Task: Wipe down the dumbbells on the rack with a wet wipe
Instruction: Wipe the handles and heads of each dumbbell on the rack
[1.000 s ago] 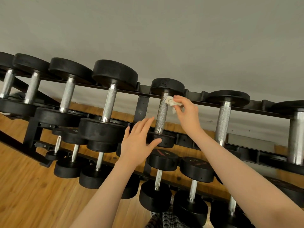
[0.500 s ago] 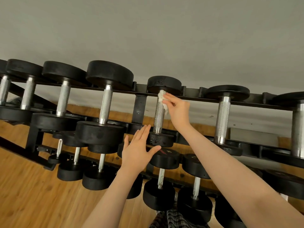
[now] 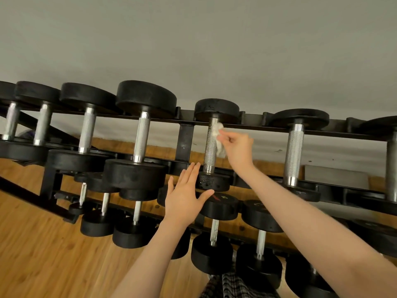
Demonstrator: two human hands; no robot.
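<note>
A black rack [image 3: 186,136] holds rows of black dumbbells with knurled steel handles. My right hand [image 3: 238,150] pinches a crumpled white wet wipe [image 3: 218,137] against the right side of the handle of a small top-row dumbbell [image 3: 210,147]. My left hand [image 3: 185,197] is held flat with straight fingers just left of that dumbbell's near head [image 3: 212,181]; its thumb reaches under the head. I cannot tell whether it touches it.
Larger dumbbells [image 3: 141,134] fill the top row to the left, and others [image 3: 294,147] sit to the right. A lower row of dumbbells [image 3: 217,214] lies under my arms. Behind the rack is a grey wall, below it a wooden floor [image 3: 43,254].
My right hand slid the wipe from the top of the handle near the far head down along its right side. My left hand stayed flat beside the near head.
</note>
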